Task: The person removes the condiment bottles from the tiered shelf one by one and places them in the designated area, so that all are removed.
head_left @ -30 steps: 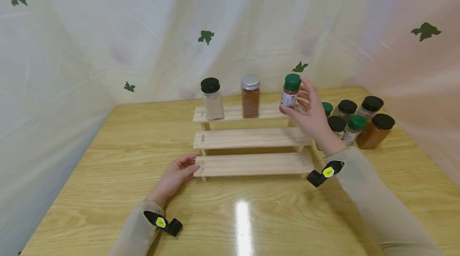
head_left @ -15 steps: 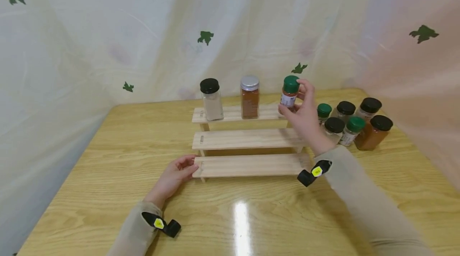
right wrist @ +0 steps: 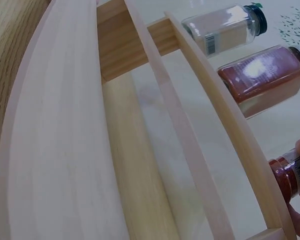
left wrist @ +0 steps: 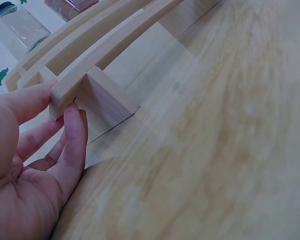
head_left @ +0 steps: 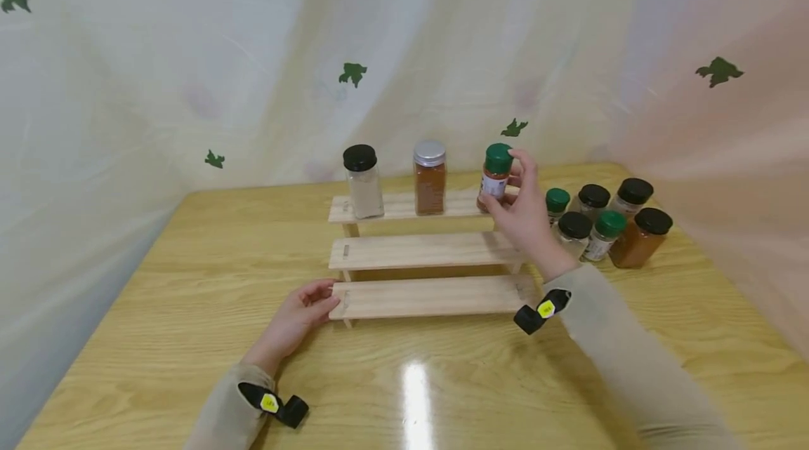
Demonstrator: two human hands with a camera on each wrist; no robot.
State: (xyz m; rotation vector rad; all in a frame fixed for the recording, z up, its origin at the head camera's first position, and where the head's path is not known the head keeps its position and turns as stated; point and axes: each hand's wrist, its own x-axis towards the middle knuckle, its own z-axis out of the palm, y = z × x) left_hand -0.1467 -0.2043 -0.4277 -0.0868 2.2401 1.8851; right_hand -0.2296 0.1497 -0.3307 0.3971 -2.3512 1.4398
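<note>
A three-tier wooden spice rack (head_left: 430, 298) stands on the table. My left hand (head_left: 295, 320) pinches the left end of its lowest shelf, thumb on top and fingers beneath, as the left wrist view shows. At the right end of the top shelf, my right hand (head_left: 526, 218) grips a small green-capped spice jar (head_left: 494, 185) with red contents and a white label. In the right wrist view the base of that jar is at the top shelf's edge. Left of it on the same shelf stand a silver-capped jar (head_left: 430, 187) of reddish-brown spice and a black-capped jar (head_left: 365, 190) of pale powder.
To the right of the rack several more jars stand grouped on the table, among them a green-capped jar (head_left: 600, 239) and a larger black-capped jar (head_left: 640, 243) of orange-brown spice. A pale cloth (head_left: 265, 85) with leaf prints hangs behind the table.
My right hand has brought the green-capped jar slightly left and down onto the top shelf's right end. My left hand keeps its pinch on the lowest shelf. The head view has shifted a little.
</note>
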